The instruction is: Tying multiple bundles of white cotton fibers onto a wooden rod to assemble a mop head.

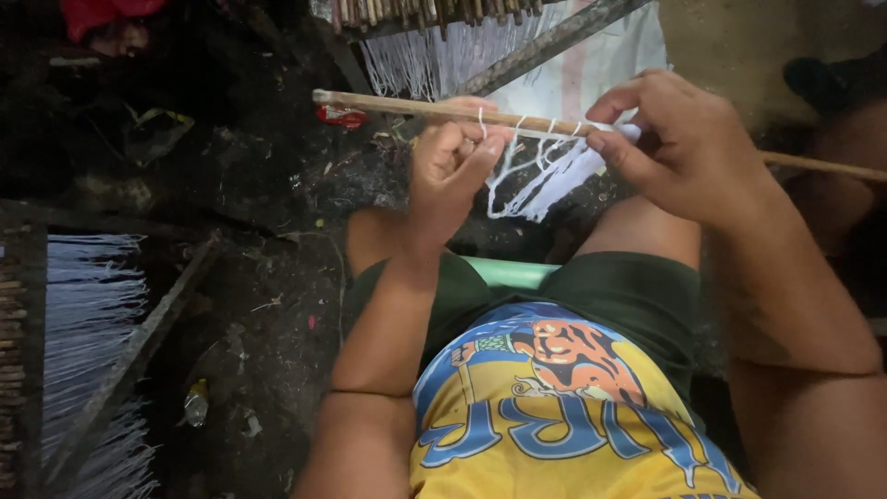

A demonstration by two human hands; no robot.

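Stick [407,105] held level at 12 o'clock: left hand [450,166] pinches a white strand [545,176] taut beneath it, right hand [688,139] at 2 o'clock grips stick and loops, steadying it for knotting.

Yellow printed shirt [564,434], dark green shorts [637,296], bare arms

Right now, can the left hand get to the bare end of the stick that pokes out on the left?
Probably yes. The left hand already pinches the wooden stick beside the white threads, and the bare end is close, with nothing in between.
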